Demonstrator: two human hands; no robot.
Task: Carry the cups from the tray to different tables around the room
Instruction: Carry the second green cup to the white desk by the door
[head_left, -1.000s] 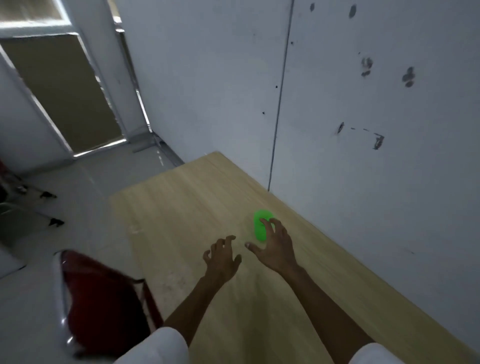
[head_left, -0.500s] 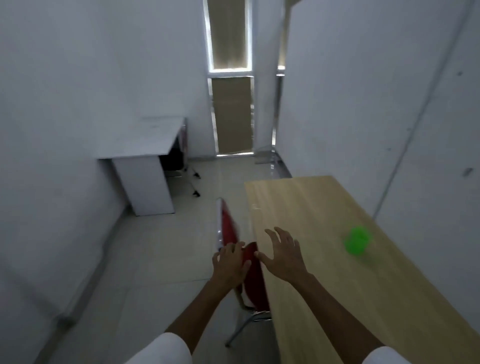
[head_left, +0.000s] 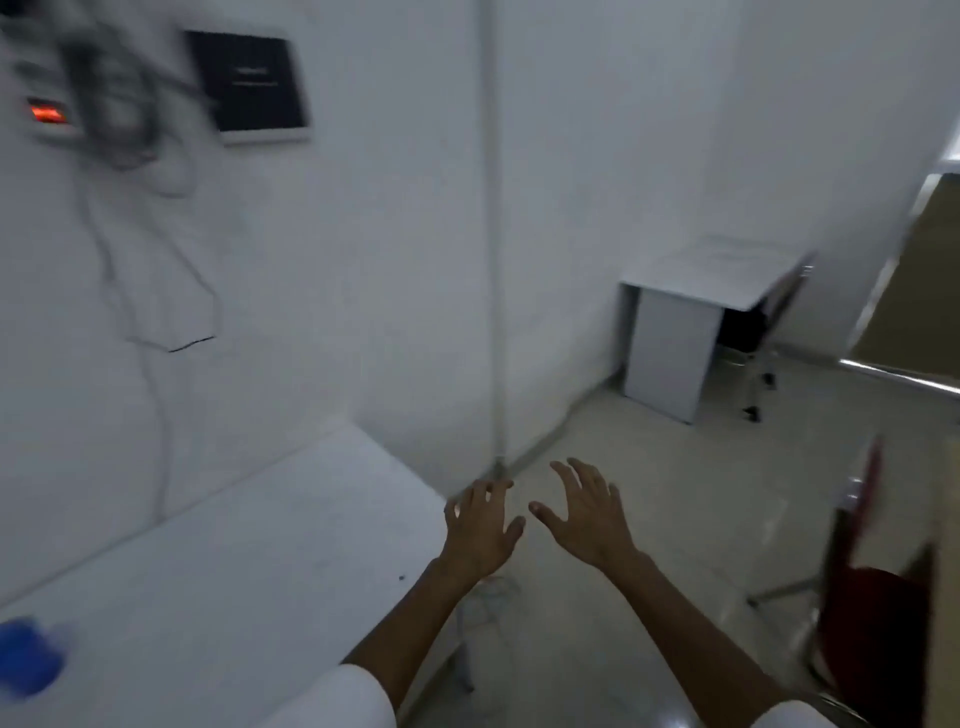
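Looking down at both hands held out in front, palms down, nothing in either one. The left hand (head_left: 480, 527) has its fingers spread and a bit curled, hovering over the near corner of a white table (head_left: 218, 561). The right hand (head_left: 587, 514) is splayed wide open over the pale floor (head_left: 649, 467), just beside the left, not touching it.

The only cup-like thing in view is a blue cup (head_left: 28, 657) way over at the bottom-left edge of that white table, well apart from the hands. It's a smeared bright-blue blob, so I can't tell its shape or whether it's upright.

A red chair (head_left: 878, 613) sits at the right, and a small white desk (head_left: 711, 280) stands against the far wall.
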